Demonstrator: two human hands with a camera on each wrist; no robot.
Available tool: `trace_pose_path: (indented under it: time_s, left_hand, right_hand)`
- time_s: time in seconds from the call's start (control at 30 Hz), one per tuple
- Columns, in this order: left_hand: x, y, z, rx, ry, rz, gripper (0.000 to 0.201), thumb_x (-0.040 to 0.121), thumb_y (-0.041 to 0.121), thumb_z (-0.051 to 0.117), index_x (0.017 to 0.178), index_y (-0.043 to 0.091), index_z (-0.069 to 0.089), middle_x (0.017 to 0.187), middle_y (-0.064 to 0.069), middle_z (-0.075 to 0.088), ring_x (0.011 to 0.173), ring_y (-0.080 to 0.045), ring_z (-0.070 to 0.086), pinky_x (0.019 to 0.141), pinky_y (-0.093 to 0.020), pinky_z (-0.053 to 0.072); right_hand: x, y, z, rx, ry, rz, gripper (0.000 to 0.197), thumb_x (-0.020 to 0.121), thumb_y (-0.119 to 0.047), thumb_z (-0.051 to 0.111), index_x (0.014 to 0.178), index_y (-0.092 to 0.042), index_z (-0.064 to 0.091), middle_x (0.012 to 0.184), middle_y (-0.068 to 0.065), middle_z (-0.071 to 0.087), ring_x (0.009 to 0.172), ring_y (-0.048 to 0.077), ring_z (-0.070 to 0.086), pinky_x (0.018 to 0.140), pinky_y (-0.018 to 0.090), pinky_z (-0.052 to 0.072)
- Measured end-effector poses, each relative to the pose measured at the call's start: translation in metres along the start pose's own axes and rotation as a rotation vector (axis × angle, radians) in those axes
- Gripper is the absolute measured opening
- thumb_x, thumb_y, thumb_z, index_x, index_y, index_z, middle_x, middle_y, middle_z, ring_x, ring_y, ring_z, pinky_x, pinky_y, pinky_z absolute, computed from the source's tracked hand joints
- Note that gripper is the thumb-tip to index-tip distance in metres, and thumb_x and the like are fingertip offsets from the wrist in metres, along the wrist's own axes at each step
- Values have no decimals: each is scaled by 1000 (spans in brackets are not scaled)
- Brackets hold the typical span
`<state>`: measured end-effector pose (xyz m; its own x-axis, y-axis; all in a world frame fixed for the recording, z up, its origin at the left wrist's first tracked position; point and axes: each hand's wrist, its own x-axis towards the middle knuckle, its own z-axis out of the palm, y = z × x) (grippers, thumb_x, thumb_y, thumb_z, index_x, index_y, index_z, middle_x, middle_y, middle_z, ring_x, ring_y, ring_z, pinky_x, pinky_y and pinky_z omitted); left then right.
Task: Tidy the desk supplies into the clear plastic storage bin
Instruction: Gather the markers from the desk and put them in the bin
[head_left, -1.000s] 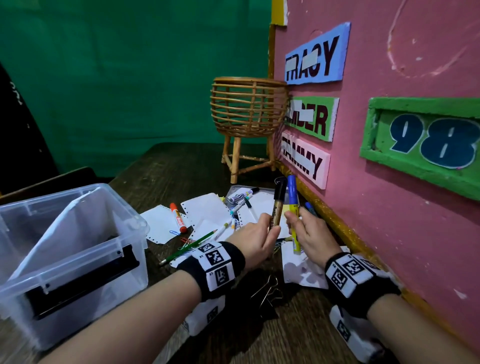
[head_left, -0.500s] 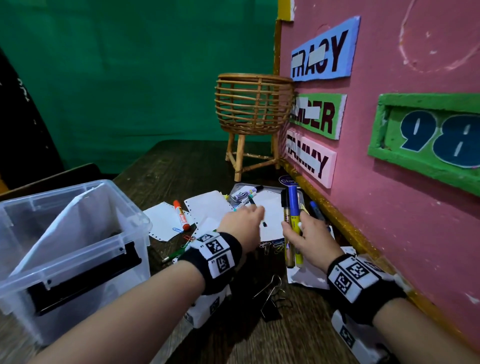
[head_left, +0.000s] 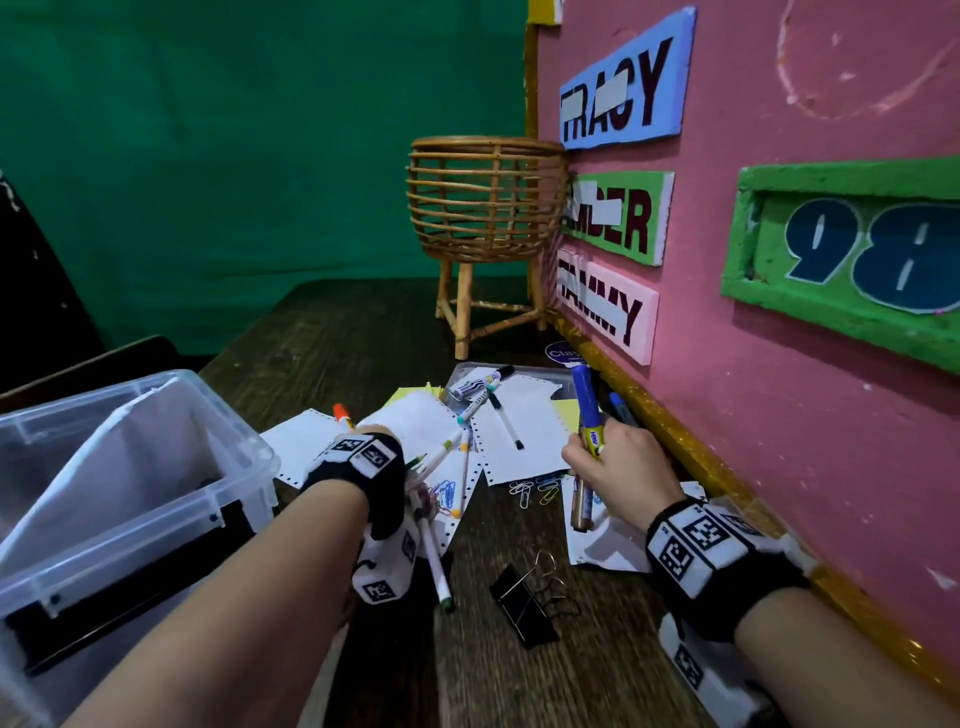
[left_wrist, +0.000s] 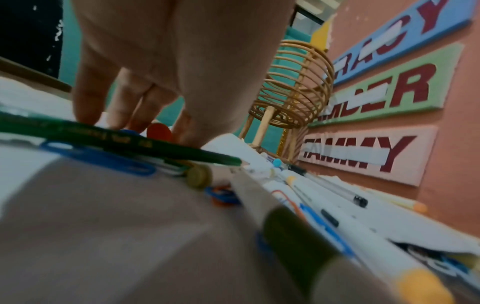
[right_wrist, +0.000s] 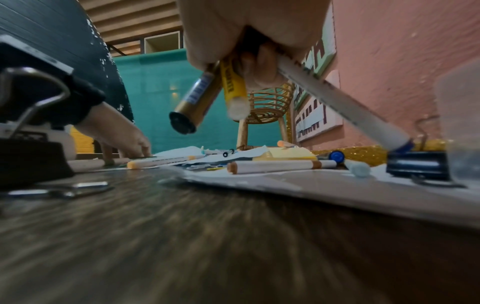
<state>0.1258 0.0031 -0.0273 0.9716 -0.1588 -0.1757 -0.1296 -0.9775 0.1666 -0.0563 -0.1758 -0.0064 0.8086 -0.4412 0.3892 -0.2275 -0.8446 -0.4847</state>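
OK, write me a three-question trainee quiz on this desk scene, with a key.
1. True or false: the clear plastic storage bin sits by the person's left arm.
2. Multiple choice: what does the right hand hold? A) a binder clip B) several markers C) a sheet of paper
3. Fill in: the left hand reaches its fingers down to an orange-capped ____ lying on the papers.

Key
1. True.
2. B; the blue and yellow marker and the gold marker are both in its grip, while the black binder clip lies on the desk.
3. marker.
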Motion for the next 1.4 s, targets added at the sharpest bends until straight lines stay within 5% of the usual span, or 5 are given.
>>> trace_pose_path:
  time_s: [0.4,0.6,0.8,0.97,1.4]
  left_hand:
    - [-67,29,-15,-418,351,132,38,96,10,42,131,0,31,126,-27,46,114,-40,50,91,-42,41]
    - [-128,42,-22,-689,178,529,21,90,12,49,108,9,39,83,-5,48,70,-19,47,55,-30,35]
    - [-137,65,-13,-744,-220,561,61,50,39,74,100,17,49,94,-3,55,82,-19,55,78,-35,48]
    - [-139,68,-9,-773,-369,597,44,58,18,69,96,8,51,64,0,55,53,-15,53,52,-25,44]
    - [-137,52,-4,-1117,-180,584,24,87,17,63,71,18,45,62,-3,51,52,-15,47,51,-26,42]
  right_hand:
    - [1,-1,0,75,-13,-45,35,92,-43,47,71,-15,44,59,-5,43,59,16,47,56,25,33]
    - [-3,-6,-5,216,84,-34,40,92,-39,48,61,-19,35,53,-1,46,48,9,44,48,23,32]
    - [-14,-23,-7,345,129,-19,39,93,-38,48,63,-14,41,53,-1,41,48,10,41,45,22,30]
    - [-22,-34,-3,412,125,-79,33,93,-36,46,72,-11,47,53,-3,43,57,21,48,54,25,31]
    - [-26,-47,-20,858,5,110,36,76,-30,72,102,-17,49,78,-4,46,53,7,42,47,21,35]
